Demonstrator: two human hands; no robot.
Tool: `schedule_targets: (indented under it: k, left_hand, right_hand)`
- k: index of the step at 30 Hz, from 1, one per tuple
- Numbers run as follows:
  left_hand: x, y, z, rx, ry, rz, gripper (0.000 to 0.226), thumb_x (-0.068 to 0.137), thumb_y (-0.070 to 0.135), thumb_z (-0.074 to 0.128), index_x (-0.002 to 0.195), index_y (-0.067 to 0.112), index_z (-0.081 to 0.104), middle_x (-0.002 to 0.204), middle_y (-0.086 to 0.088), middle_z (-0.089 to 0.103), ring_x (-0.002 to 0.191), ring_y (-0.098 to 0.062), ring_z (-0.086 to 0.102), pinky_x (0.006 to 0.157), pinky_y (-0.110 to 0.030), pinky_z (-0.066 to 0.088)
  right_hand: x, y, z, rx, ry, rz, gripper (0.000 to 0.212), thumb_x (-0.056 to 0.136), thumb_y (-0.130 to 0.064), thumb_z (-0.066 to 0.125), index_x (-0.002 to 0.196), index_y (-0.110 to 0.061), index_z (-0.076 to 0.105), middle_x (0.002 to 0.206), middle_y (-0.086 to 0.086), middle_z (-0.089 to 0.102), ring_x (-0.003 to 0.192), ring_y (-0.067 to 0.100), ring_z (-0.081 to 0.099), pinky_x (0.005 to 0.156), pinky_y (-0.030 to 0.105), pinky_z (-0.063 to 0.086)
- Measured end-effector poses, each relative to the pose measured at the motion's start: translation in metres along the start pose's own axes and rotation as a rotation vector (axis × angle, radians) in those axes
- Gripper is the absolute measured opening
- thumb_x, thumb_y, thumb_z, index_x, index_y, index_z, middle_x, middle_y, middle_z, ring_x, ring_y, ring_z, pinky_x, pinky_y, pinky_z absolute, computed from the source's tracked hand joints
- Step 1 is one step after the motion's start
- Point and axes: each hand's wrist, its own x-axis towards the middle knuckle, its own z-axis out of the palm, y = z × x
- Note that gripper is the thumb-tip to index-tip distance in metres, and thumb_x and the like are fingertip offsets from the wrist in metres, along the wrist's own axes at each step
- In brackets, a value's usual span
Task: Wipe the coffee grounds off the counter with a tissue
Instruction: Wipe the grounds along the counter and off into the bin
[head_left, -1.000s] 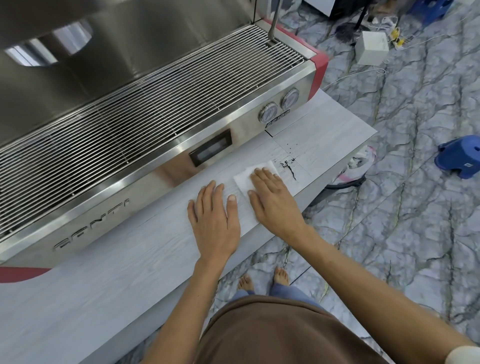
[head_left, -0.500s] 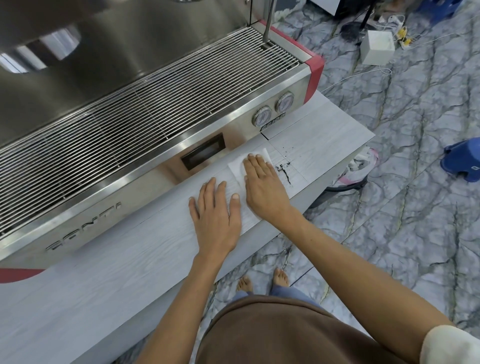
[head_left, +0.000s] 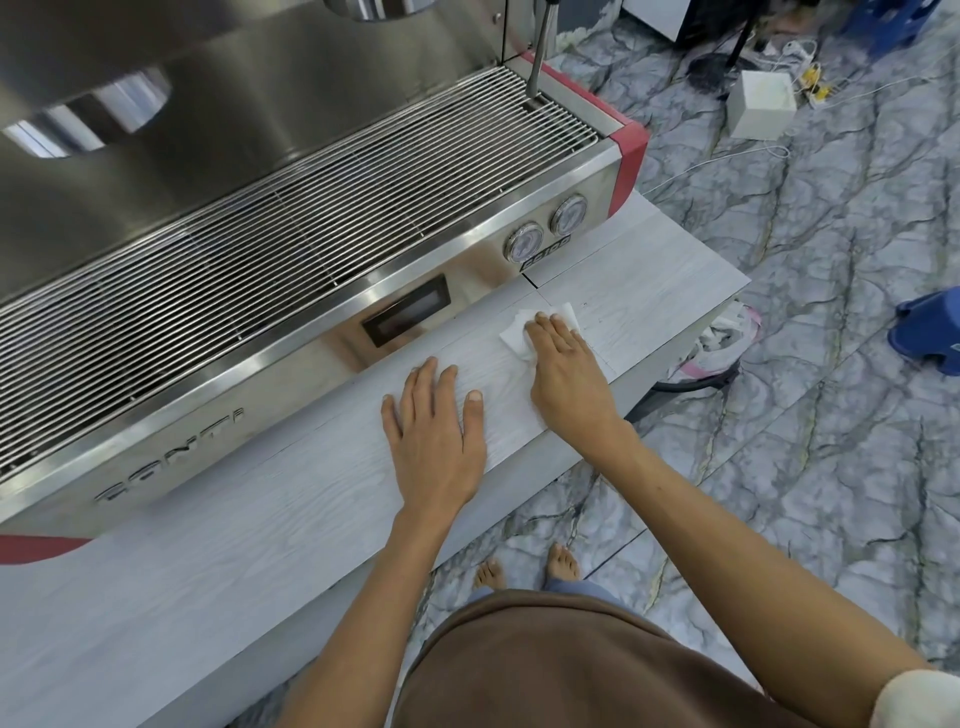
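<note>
Floor (head_left: 831, 415) is grey-blue marble-look tile with dark veins all over. A big steel espresso machine (head_left: 291, 218) with red corners fills the upper left. Right of the machine there's a white box (head_left: 761, 104) among loose cables (head_left: 810, 78), and farther right, lower down, 1 blue plastic stool (head_left: 930, 332). Lighting's bright and even.

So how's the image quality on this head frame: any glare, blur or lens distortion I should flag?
Head view: even, soft lighting with faint shadows under the left hand and right hand; bright reflections on the espresso machine steel; wide-angle bending of the counter edge; the tissue is nearly blown out white; no notable motion blur.
</note>
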Motion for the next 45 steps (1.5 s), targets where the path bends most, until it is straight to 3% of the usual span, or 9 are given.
schedule_targets:
  k: [3,7,11,17,30,35,45]
  left_hand:
    - [0.0,0.0,0.0,-0.006,0.001,-0.003,0.062,0.1,0.053,0.015,0.151,0.024,0.037,0.164,0.003,0.025,0.152,-0.012,0.014,0.123,-0.043,-0.002]
    - [-0.001,-0.001,0.0,-0.014,0.003,-0.003,0.06,0.101,0.051,0.017,0.151,0.024,0.038,0.164,0.004,0.026,0.152,-0.012,0.015,0.123,-0.044,-0.001]
    - [0.0,-0.001,0.002,-0.021,0.007,-0.007,0.059,0.101,0.05,0.019,0.15,0.023,0.04,0.163,0.003,0.027,0.151,-0.013,0.017,0.124,-0.045,0.001]
    - [0.0,0.0,0.003,-0.023,0.024,-0.007,0.057,0.101,0.049,0.02,0.148,0.023,0.041,0.162,0.003,0.03,0.151,-0.012,0.019,0.124,-0.047,0.004]
    - [0.001,0.002,0.004,-0.024,0.02,-0.032,0.059,0.101,0.051,0.018,0.148,0.024,0.041,0.162,0.005,0.028,0.151,-0.012,0.016,0.124,-0.045,0.001]
    - [0.003,0.01,0.007,-0.02,0.015,-0.054,0.063,0.099,0.055,0.015,0.148,0.027,0.04,0.163,0.004,0.025,0.152,-0.014,0.012,0.124,-0.047,-0.002]
    - [0.012,0.03,0.017,-0.013,0.006,-0.05,0.064,0.099,0.056,0.015,0.149,0.025,0.039,0.163,0.004,0.024,0.152,-0.014,0.011,0.124,-0.048,-0.003]
  right_hand:
    - [-0.003,0.004,-0.006,0.087,0.04,-0.029,0.045,0.088,0.011,0.04,0.131,0.003,0.048,0.138,0.023,0.049,0.131,0.036,0.043,0.109,0.051,0.034]
    - [-0.023,-0.002,-0.011,0.078,0.002,-0.188,0.047,0.09,0.009,0.044,0.136,0.0,0.046,0.142,0.018,0.047,0.135,0.031,0.039,0.114,0.041,0.025]
    - [-0.036,-0.005,-0.005,0.056,-0.08,-0.287,0.045,0.091,-0.002,0.043,0.136,-0.002,0.046,0.143,0.015,0.047,0.135,0.028,0.039,0.115,0.041,0.027]
    - [-0.034,-0.005,-0.005,0.03,-0.063,-0.283,0.044,0.094,-0.028,0.047,0.128,-0.001,0.054,0.14,0.016,0.05,0.132,0.029,0.043,0.11,0.042,0.034]
    - [-0.037,0.021,-0.003,-0.021,-0.11,-0.363,0.045,0.098,-0.021,0.033,0.138,-0.007,0.047,0.146,0.009,0.043,0.138,0.022,0.035,0.115,0.037,0.025]
    - [-0.023,0.045,-0.012,-0.026,-0.101,-0.332,0.042,0.099,-0.02,0.04,0.14,-0.009,0.045,0.148,0.008,0.041,0.14,0.02,0.031,0.116,0.037,0.024]
    - [-0.002,0.077,-0.029,-0.06,-0.114,-0.277,0.052,0.099,-0.039,0.033,0.141,-0.01,0.043,0.149,0.007,0.039,0.141,0.018,0.03,0.117,0.035,0.021]
